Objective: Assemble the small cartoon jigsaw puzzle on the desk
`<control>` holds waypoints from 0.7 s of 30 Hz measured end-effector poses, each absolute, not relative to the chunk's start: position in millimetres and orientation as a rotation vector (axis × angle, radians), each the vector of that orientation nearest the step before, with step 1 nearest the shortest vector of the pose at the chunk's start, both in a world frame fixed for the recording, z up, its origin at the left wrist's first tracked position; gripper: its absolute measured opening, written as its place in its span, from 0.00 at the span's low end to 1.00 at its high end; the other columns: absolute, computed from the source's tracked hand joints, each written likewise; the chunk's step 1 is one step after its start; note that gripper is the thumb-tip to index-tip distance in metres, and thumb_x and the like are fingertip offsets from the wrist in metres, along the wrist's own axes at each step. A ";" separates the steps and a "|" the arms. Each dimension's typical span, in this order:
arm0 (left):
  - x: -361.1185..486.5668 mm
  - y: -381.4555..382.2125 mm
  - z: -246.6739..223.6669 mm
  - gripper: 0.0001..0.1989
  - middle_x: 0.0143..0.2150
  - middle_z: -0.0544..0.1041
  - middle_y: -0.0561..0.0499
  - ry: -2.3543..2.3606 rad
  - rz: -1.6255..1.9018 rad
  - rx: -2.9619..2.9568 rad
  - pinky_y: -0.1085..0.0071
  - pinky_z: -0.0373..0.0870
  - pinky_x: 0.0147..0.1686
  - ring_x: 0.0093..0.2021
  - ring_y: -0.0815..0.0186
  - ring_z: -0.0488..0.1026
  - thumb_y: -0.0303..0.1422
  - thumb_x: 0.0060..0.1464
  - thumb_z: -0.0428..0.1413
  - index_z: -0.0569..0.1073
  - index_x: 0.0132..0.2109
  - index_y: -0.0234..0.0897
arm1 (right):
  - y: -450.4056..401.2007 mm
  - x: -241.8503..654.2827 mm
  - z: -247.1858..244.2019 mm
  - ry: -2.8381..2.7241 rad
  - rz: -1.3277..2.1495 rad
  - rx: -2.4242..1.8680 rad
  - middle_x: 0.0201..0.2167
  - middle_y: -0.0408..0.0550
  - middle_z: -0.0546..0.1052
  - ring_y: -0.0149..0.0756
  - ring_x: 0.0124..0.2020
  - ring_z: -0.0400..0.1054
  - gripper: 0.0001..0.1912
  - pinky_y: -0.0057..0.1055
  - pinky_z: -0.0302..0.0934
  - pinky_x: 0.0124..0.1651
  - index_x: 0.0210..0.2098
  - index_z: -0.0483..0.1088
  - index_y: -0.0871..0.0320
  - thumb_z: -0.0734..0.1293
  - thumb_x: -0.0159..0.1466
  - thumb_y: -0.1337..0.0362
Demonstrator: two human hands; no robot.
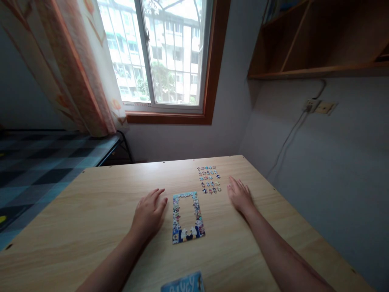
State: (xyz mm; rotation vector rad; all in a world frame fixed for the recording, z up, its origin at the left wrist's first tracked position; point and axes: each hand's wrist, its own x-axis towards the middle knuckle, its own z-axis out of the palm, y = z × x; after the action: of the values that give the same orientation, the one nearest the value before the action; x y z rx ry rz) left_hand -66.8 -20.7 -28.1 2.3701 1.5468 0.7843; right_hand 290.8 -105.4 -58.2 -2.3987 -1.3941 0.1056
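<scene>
A jigsaw puzzle (pixel 199 221) lies on the wooden table, its border joined into a rectangle with bare wood showing in the middle. My left hand (pixel 150 211) rests on the table just left of this border, fingers apart and holding nothing. Beyond the border, to its right, several loose puzzle pieces (pixel 210 184) are laid out in rough rows. Right of those pieces, my right hand (pixel 240 194) lies on the wood with its fingers stretched out, touching no piece that I can see.
A blue box (pixel 184 284) with white lettering sits at the near edge of view, partly cut off. The table (pixel 115 202) stands below a window (pixel 161 56). To the left is a bed (pixel 57 158) with checked bedding. A cable (pixel 285 140) hangs along the right wall.
</scene>
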 end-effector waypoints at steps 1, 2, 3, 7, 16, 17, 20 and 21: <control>-66.6 -21.1 -28.3 0.24 0.61 0.75 0.42 1.550 0.773 2.367 0.51 0.63 0.64 0.63 0.51 0.69 0.43 0.63 0.47 0.75 0.59 0.37 | -105.1 290.0 -58.3 -1.410 0.109 -2.422 0.72 0.49 0.58 0.44 0.74 0.48 0.29 0.51 0.40 0.74 0.72 0.54 0.53 0.51 0.74 0.57; -66.3 -21.8 -28.3 0.24 0.61 0.75 0.42 1.554 0.758 2.365 0.50 0.62 0.65 0.63 0.51 0.69 0.43 0.63 0.47 0.74 0.59 0.37 | -104.9 289.1 -58.2 -1.427 0.110 -2.445 0.72 0.48 0.57 0.43 0.74 0.47 0.29 0.51 0.40 0.74 0.72 0.54 0.52 0.50 0.74 0.57; -66.0 -22.5 -28.1 0.25 0.62 0.74 0.42 1.555 0.742 2.365 0.50 0.61 0.65 0.63 0.51 0.69 0.43 0.63 0.47 0.74 0.59 0.37 | -104.9 288.2 -58.2 -1.443 0.108 -2.467 0.72 0.48 0.56 0.43 0.74 0.46 0.29 0.51 0.39 0.74 0.72 0.54 0.52 0.50 0.74 0.57; -65.2 -24.6 -26.9 0.24 0.62 0.74 0.43 1.555 0.693 2.376 0.49 0.59 0.66 0.64 0.51 0.68 0.42 0.61 0.49 0.74 0.59 0.37 | -104.4 286.1 -60.6 -1.482 0.091 -2.520 0.73 0.45 0.53 0.43 0.75 0.43 0.28 0.53 0.36 0.74 0.71 0.56 0.50 0.50 0.74 0.57; -61.8 -27.1 -26.9 0.21 0.60 0.76 0.43 1.567 0.763 2.331 0.48 0.59 0.65 0.62 0.51 0.69 0.39 0.59 0.51 0.76 0.56 0.38 | -61.3 321.9 -65.3 -1.332 0.203 -2.216 0.68 0.51 0.65 0.44 0.71 0.54 0.26 0.46 0.42 0.74 0.65 0.67 0.54 0.58 0.69 0.61; -61.9 -26.7 -27.1 0.21 0.59 0.77 0.43 1.561 0.800 2.306 0.48 0.59 0.65 0.61 0.51 0.70 0.38 0.58 0.51 0.76 0.55 0.38 | -52.6 327.2 -64.2 -1.317 0.219 -2.182 0.66 0.50 0.68 0.42 0.69 0.59 0.26 0.42 0.47 0.73 0.64 0.68 0.54 0.58 0.68 0.61; -63.1 -25.0 -27.8 0.20 0.55 0.79 0.44 1.515 0.936 2.203 0.51 0.64 0.62 0.58 0.52 0.73 0.39 0.57 0.50 0.78 0.52 0.39 | -25.1 338.9 -59.1 -1.318 0.289 -2.123 0.61 0.49 0.73 0.37 0.63 0.67 0.25 0.33 0.59 0.66 0.63 0.69 0.53 0.59 0.68 0.59; -63.5 -24.4 -27.9 0.20 0.54 0.79 0.44 1.497 0.978 2.172 0.52 0.65 0.62 0.58 0.52 0.73 0.39 0.57 0.50 0.78 0.51 0.38 | -15.6 341.3 -56.8 -1.328 0.319 -2.104 0.60 0.50 0.74 0.37 0.61 0.69 0.24 0.31 0.62 0.64 0.62 0.70 0.54 0.60 0.68 0.59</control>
State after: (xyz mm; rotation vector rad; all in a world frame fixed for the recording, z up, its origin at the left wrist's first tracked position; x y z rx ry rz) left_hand -63.5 -24.4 -27.9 2.1722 1.4971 0.9777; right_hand 341.3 -15.6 -56.8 -2.1038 -1.3285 0.3190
